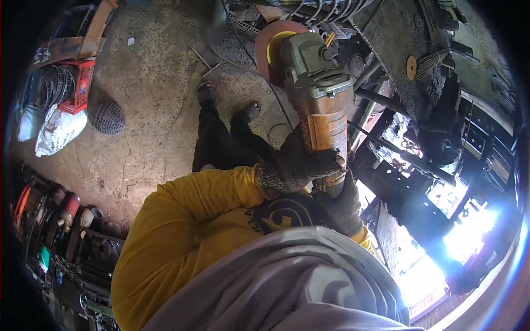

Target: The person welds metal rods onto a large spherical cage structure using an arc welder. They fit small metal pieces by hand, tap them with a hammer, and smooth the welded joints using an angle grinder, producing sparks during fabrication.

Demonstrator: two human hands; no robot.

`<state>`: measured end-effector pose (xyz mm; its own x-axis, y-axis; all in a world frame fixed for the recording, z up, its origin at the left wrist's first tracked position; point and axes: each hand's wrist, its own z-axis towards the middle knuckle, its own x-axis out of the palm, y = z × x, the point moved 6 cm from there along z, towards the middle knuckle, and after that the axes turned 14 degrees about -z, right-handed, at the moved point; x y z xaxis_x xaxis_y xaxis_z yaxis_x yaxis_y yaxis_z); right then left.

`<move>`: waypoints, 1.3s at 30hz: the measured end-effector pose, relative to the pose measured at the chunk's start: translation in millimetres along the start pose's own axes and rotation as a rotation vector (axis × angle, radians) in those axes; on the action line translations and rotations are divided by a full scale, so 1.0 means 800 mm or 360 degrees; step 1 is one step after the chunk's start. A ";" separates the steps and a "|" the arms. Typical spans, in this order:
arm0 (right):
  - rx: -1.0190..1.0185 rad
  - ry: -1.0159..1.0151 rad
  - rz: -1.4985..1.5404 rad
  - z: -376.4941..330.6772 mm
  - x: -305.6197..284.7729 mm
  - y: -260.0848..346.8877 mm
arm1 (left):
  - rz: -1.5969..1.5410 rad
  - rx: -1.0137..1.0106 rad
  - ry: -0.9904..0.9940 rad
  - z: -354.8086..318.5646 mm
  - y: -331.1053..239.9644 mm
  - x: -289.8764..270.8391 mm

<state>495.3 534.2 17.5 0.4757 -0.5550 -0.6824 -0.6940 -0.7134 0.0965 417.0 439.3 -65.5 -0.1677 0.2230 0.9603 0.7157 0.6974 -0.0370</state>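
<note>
An angle grinder [326, 129] with an orange-brown body and a grey gear head is held up close in front of my chest. Its head points away from me, and a reddish-brown disc [269, 52] with a yellow centre sits on its far left side. My gloved left hand [295, 168] wraps across the body from the left, fingers curled around it. Lower down, my gloved right hand [341, 207] closes around the rear end of the grinder. Part of each hand's grip is hidden. Nothing shows in contact with the disc.
At the left stand a red crate [84, 85], a white sack [59, 131] and a wire mesh basket [107, 116]. A T-shaped metal bar [210, 70] lies on the floor. Right, a dark bench [389, 41] holds rods [432, 64]. A black cable [280, 102] runs past my feet.
</note>
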 end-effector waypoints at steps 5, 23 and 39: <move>0.0054 0.0057 -0.0046 -0.001 -0.002 0.007 | 0.0030 -0.0001 0.0066 0.004 -0.012 0.001; 0.0017 0.0013 -0.0089 0.002 -0.007 0.014 | 0.0311 0.0112 -0.0036 0.004 -0.015 -0.005; 0.0053 -0.0002 -0.0090 0.002 -0.010 0.024 | 0.0077 0.0108 0.0031 0.003 -0.018 -0.002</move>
<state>477.1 525.6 23.4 0.5140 -0.5137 -0.6870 -0.6838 -0.7289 0.0333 405.4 430.9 -67.4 -0.1206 0.2448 0.9621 0.6750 0.7308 -0.1013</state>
